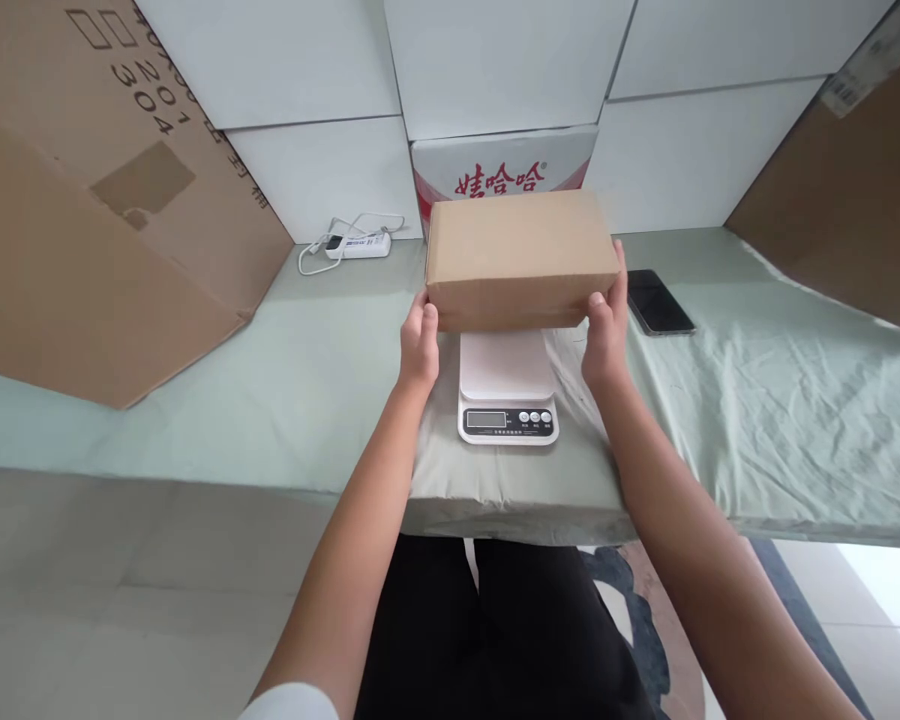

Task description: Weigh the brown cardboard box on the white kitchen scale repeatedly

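Note:
A closed brown cardboard box (521, 245) is held between my two hands, over the back part of a white digital kitchen scale (506, 370). My left hand (420, 342) grips the box's left end, thumb on the near face. At the right end, my right hand (606, 325) does the same, its fingers along the side. The scale's display and buttons (508, 421) face me; no reading can be made out. The box hides the rear of the scale's platform, and I cannot tell whether they touch.
A pale green cloth (330, 390) covers the table. Behind the held box stands a white-and-red printed carton (502, 165). A black phone (658, 302) lies to the right, a white power strip with cable (358, 245) at back left. Large cardboard boxes (105, 230) flank both sides.

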Tool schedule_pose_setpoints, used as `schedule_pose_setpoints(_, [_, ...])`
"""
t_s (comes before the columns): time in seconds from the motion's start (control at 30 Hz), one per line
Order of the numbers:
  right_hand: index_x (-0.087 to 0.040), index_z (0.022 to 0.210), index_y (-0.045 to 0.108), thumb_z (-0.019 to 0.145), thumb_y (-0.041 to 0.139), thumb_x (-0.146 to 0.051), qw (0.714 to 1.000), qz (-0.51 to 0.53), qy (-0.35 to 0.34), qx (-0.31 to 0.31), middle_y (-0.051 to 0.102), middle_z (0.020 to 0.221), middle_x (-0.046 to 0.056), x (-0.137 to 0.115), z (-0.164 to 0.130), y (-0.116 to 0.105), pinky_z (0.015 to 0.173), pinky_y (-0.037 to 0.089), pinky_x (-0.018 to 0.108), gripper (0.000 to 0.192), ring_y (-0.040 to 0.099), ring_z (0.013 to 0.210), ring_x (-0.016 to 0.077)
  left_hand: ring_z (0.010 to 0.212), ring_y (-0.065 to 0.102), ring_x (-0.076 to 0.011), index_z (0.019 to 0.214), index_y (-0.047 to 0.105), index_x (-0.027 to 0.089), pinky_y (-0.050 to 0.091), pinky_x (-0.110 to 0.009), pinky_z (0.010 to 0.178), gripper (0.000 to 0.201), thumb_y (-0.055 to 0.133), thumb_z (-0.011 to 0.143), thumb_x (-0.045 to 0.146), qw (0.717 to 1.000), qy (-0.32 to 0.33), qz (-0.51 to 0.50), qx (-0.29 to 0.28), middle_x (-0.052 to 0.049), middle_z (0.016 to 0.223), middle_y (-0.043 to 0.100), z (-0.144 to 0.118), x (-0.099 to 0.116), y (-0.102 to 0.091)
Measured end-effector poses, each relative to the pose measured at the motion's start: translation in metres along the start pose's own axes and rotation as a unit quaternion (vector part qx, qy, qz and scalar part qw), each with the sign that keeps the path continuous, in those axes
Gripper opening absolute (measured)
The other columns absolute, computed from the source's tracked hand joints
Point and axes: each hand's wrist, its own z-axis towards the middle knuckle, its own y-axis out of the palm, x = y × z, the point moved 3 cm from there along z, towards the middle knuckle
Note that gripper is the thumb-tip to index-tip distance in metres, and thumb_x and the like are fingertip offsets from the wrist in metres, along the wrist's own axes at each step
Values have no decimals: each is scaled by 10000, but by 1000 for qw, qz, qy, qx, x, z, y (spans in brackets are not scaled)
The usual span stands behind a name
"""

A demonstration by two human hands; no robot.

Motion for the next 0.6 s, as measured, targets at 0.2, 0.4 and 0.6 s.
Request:
schedule_pose_setpoints(0.2, [-416,1757,471,957,618,-872,1000,-22,0,12,426,1918,13,-19,-52,-24,1537,153,677,933,285,1844,399,1535,692,-391,1514,735,273,564,-531,1273,876,485,1009,945,1000,-4,9,-29,-161,1549,782,-58,24,-10])
schedule_pose_setpoints(0.4, [-420,1745,492,999,634,-797,999,-29,16,12,474,1885,28,-25,-79,-32,1531,182,681,847,274,1849,391,1561,683,-400,1554,717,284,589,-554,1255,810,476,1059,878,999,-19,2,-39,-166,1568,779,-88,28,-15])
schedule_pose_setpoints(0.6, [-451,1723,488,992,628,-779,999,-30,11,17,510,1844,24,-23,-80,-33,1507,224,735,813,366,1798,416,1598,656,-400,1581,705,299,584,-560,1277,801,467,1069,867,999,-29,6,-40,-158,1621,753,-94,31,-16])
